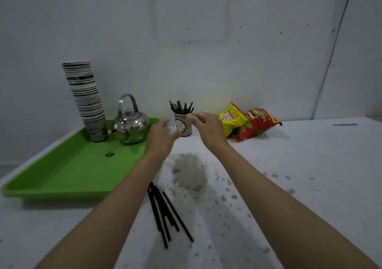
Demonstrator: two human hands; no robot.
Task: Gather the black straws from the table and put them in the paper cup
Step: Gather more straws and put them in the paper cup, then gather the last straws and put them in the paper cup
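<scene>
Cup: while your left hand (162, 133) spreads wide to steady the paper cup (183, 126), it already bristles with straws.
Right hand (201, 124): fingers pinched narrow at the rim, contents unclear.
Remaining: black straws (165, 213) lie on the desk (289, 186), near you.

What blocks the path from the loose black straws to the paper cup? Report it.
Nothing visible: only bare, stained white table lies between the loose black straws and the printed paper cup. Both hands flank the cup.

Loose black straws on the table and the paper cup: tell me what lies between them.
Head view: only bare white table with a grey smudge; the loose black straws lie nearer than the paper cup.
</scene>
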